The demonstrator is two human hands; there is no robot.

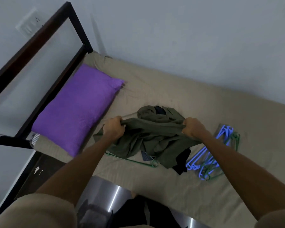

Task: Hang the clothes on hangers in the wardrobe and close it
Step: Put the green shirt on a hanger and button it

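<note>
Over the middle of the bed: an olive-green garment (148, 137), stretched between my two fists and lifted at its top edge, its lower folds draping onto the sheet.
Left hand (114, 129): fingers curled tight round the garment's left end, knuckles up.
Right hand (193, 127): fingers curled tight round the garment's right end, level with the left.
Clothes pile (156, 113): more olive cloth with a dark blue piece showing in it, just beyond the held garment, on the far side.
Dark garment (182, 159): black cloth lying on the sheet at the near right, partly under the olive folds.
Green hanger (133, 160): flat on the sheet at the near side, its far part hidden under the draped cloth.
Heap of hangers (209, 155): blue and green ones tangled together, right of the clothes, under my right forearm.
Bed sheet (196, 96): beige, wrinkled, covering the mattress.
Purple pillow (77, 109): at the left end of the bed, against the dark bed frame (39, 35).
Wall (187, 30): pale grey, along the far side of the bed.
</note>
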